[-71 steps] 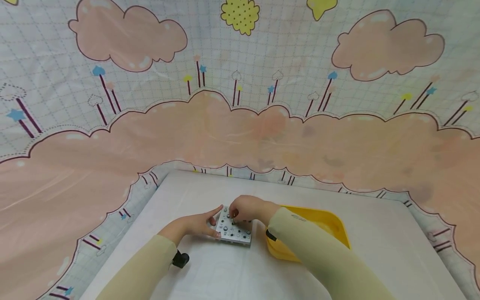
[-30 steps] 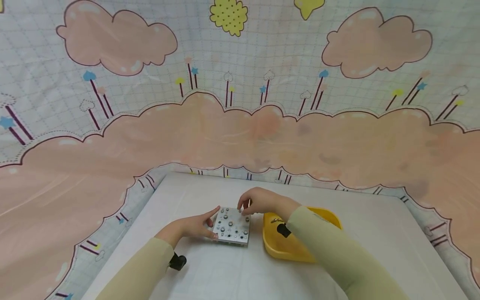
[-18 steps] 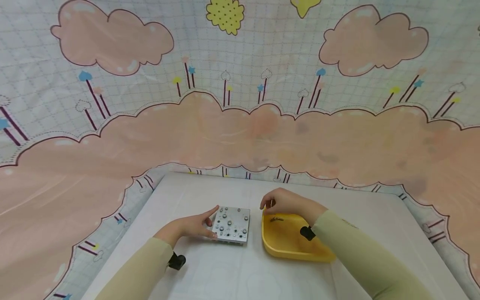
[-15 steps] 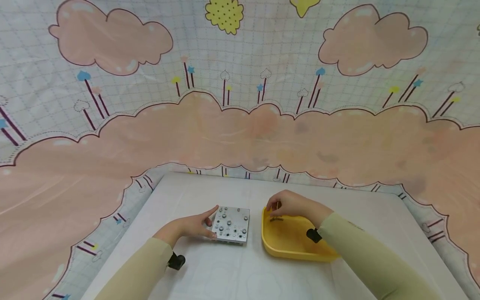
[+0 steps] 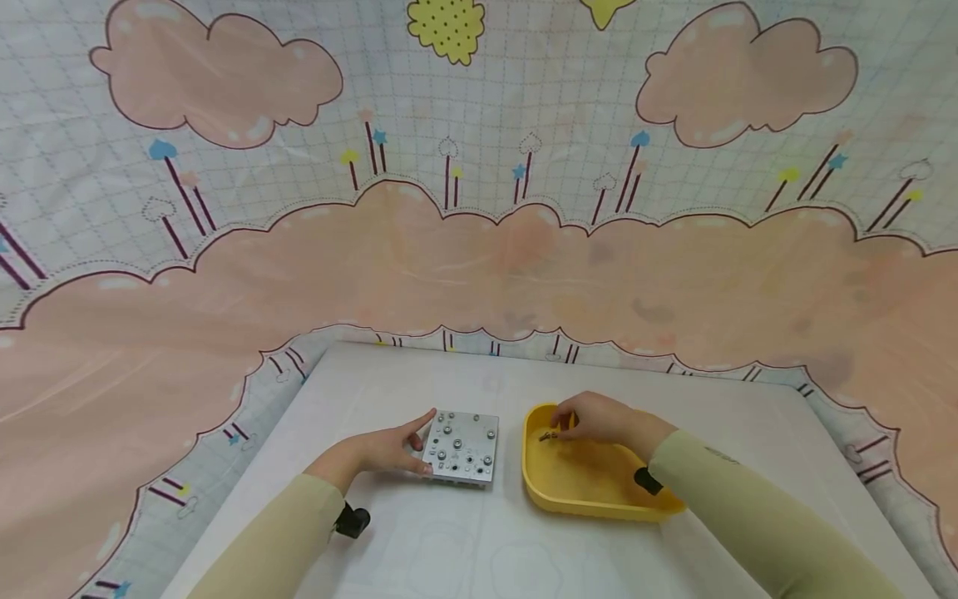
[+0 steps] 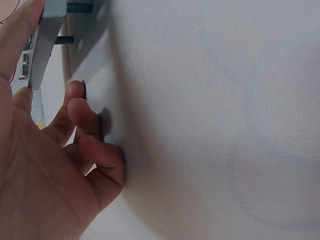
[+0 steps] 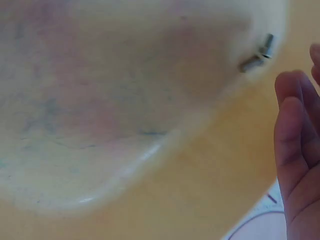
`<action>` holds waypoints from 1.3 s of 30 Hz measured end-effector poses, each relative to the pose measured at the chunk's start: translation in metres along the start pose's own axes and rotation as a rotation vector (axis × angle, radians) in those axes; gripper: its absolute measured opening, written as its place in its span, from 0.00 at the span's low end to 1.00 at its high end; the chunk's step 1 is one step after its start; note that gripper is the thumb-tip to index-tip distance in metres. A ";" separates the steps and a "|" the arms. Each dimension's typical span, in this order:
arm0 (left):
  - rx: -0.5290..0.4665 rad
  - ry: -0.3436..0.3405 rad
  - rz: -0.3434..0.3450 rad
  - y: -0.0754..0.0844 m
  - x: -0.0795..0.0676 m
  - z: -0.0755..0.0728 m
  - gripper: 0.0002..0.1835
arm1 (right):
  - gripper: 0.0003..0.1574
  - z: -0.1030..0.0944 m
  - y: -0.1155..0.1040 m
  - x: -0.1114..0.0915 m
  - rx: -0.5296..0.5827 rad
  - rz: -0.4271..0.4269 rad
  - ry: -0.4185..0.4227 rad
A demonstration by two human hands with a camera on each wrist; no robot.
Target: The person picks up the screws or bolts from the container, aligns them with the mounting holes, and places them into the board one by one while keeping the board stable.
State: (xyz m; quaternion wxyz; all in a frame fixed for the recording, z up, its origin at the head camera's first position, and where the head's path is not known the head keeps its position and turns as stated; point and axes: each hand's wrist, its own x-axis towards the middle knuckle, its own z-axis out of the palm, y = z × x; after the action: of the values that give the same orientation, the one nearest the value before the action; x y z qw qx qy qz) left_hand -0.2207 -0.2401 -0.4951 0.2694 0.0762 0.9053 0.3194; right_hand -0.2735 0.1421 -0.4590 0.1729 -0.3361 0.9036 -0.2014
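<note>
A square silver metal plate (image 5: 466, 428) carries several socket-head screws on its top face. My left hand (image 5: 382, 452) holds its left side, index finger at the far corner and thumb at the near corner. In the left wrist view, threaded screw ends (image 6: 80, 8) jut out beneath the plate, while the other fingers curl by the tabletop. My right hand (image 5: 596, 418) is inside the yellow tray (image 5: 591, 507), fingers loosely bent and holding nothing. Two small screws (image 7: 251, 63) lie in the tray's corner, just short of the right fingertips (image 7: 289, 82).
A white-covered table (image 5: 434, 549) bears the plate and, to its right, the tray. Behind it hangs a patterned cloth backdrop (image 5: 479, 266) with clouds. Each wrist wears a small black camera, such as the left wrist camera (image 5: 353, 521).
My right hand has left the plate, moved right over the tray's rim and lowered to the screws inside. The left hand stays on the plate. The head view has shifted slightly.
</note>
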 end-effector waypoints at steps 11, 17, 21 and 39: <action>0.037 0.006 0.003 0.003 0.000 -0.001 0.60 | 0.13 0.014 0.007 0.004 -0.064 0.029 -0.030; 0.044 0.007 0.009 0.000 0.003 -0.001 0.60 | 0.15 0.017 0.007 0.006 -0.063 0.035 -0.043; 0.043 0.008 0.009 -0.001 0.004 -0.001 0.60 | 0.12 0.020 0.009 0.009 -0.098 0.038 -0.041; 0.037 -0.008 -0.003 -0.005 0.004 -0.005 0.59 | 0.03 0.024 0.001 0.008 -0.135 0.072 -0.065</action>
State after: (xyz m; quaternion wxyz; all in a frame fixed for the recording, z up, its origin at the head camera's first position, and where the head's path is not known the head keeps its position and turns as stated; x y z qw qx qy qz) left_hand -0.2268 -0.2452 -0.4972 0.2719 0.0810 0.9102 0.3018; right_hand -0.2687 0.1309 -0.4817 0.1862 -0.3205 0.9207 -0.1225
